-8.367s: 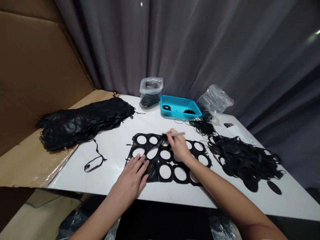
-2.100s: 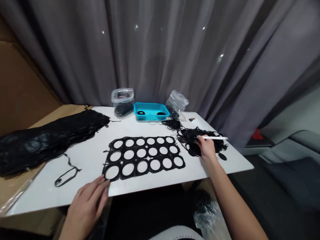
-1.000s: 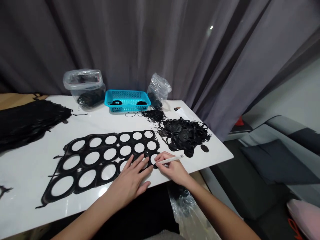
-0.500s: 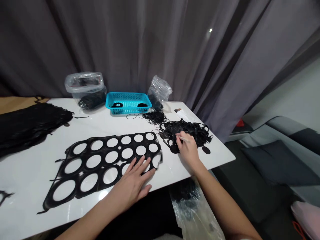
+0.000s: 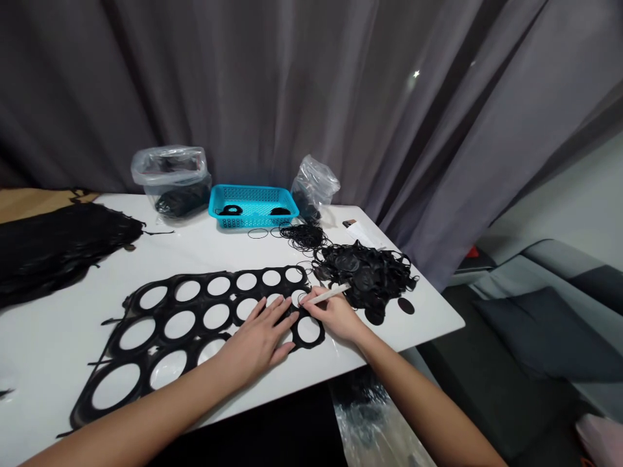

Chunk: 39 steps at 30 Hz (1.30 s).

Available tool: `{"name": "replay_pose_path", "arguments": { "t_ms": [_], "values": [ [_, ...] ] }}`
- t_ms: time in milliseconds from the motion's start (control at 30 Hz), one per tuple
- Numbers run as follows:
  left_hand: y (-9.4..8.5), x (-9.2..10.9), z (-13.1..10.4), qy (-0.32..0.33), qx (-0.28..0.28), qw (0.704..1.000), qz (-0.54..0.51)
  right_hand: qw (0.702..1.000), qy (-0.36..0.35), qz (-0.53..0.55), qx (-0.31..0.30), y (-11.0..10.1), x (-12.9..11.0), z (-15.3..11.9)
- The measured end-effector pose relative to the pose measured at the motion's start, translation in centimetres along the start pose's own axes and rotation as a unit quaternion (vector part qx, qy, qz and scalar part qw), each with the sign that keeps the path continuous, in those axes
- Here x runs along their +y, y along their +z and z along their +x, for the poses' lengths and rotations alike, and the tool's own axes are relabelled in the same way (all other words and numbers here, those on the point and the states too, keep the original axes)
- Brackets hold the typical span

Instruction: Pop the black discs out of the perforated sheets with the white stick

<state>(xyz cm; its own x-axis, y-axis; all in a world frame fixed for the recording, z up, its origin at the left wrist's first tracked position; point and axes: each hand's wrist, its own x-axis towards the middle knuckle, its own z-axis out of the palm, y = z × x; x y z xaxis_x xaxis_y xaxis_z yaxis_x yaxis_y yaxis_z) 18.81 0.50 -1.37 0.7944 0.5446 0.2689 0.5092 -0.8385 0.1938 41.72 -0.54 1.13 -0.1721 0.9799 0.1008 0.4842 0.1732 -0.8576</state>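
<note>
A black rubber-like sheet with rows of round holes [image 5: 146,373] lies on the white table. My left hand [image 5: 257,338] rests on its right part, palm down with the fingers spread, covering some holes. In my right hand [image 5: 341,316] is a thin white pen-like stick [image 5: 331,293], held slantwise in a pinch. The right fingertips are at a hole near the sheet's right edge; a thin black ring shows there. Just beyond the right hand lies a heap of black scraps and discs [image 5: 363,275], with a loose disc [image 5: 405,305] beside it.
Behind the sheet are a pile of thin black rings [image 5: 304,237], a blue basket [image 5: 253,222] and clear plastic bags [image 5: 170,170], [image 5: 316,178]. Stacked black sheets [image 5: 63,240] lie on the left. A plastic bag [image 5: 384,428] hangs below the table's front edge.
My right hand has moved left with the stick, from the scrap heap to the sheet's right edge. My left hand stays spread on the sheet. The view has shifted slightly.
</note>
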Motion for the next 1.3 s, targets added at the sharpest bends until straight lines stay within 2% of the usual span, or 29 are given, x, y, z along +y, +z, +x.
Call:
{"name": "replay_pose_path", "arguments": {
  "t_ms": [367,567,700,767,867,933,1033,1100,1167,1300],
  "values": [
    [-0.2,0.3,0.1,-0.01,-0.009,1.0,-0.009,0.995,-0.062,-0.075,-0.01,0.2,-0.6,-0.5],
    [0.0,0.3,-0.1,-0.012,0.002,1.0,-0.024,0.997,-0.047,-0.055,0.004,0.0,-0.6,-0.3],
    [0.0,0.2,-0.1,-0.012,0.004,1.0,-0.026,0.994,-0.071,-0.086,0.0,0.4,-0.5,-0.7],
    [-0.1,0.3,-0.1,-0.014,0.001,1.0,-0.023,0.985,-0.11,-0.134,-0.004,0.9,-0.6,-1.2],
    [-0.3,0.3,-0.1,-0.013,-0.007,1.0,-0.014,0.948,-0.183,-0.258,-0.028,0.8,-0.5,-0.9],
    [-0.4,0.5,-0.1,-0.012,-0.01,1.0,-0.01,0.925,-0.182,-0.335,0.005,-0.5,-0.2,0.5],
    [-0.6,0.7,-0.3,-0.015,-0.015,1.0,-0.007,0.911,-0.087,-0.376,0.147,-4.0,0.5,4.0],
    [-0.9,0.7,-0.3,-0.013,-0.017,1.0,-0.005,0.924,-0.035,-0.324,0.2,-5.9,0.8,6.1],
    [-1.3,0.3,0.1,-0.004,-0.019,1.0,-0.007,0.949,-0.012,-0.247,0.195,-6.3,0.8,7.3],
    [-2.2,-1.2,1.6,-0.024,-0.038,0.999,-0.016,0.988,-0.012,-0.12,0.095,-3.3,0.5,7.1]
  ]
}}
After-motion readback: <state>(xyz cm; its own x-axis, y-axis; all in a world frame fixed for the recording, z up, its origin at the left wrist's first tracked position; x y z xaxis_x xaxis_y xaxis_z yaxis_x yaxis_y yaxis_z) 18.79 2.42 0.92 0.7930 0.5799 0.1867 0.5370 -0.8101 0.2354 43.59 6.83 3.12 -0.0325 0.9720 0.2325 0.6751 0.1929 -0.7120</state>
